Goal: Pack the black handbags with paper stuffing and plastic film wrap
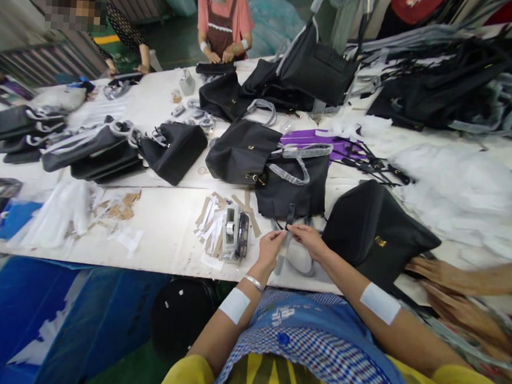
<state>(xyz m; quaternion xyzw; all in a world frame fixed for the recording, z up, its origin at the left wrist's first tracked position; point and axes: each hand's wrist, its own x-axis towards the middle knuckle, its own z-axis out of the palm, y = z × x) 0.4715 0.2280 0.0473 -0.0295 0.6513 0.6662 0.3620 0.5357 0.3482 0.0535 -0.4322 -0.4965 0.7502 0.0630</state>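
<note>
A black handbag [292, 188] lies flat on the table in front of me, its plastic-wrapped handles [299, 169] toward the far side. My left hand [272, 249] and my right hand [309, 240] meet at the bag's near edge, fingertips pinched close together. Between them is the end of a narrow black strap [290, 212] that comes from the bag. Below the fingers hangs a clear plastic strip [282, 258]; which hand holds it I cannot tell. A wrapped loop [299, 258] lies under my right hand.
Left of my hands, a tape dispenser [230, 231] stands among paper strips [210, 221]. Another black bag [363, 229] lies close on the right, beside a co-worker's hands [452, 276]. More bags [245, 147] and purple material [319, 139] lie beyond. Two people work across the table.
</note>
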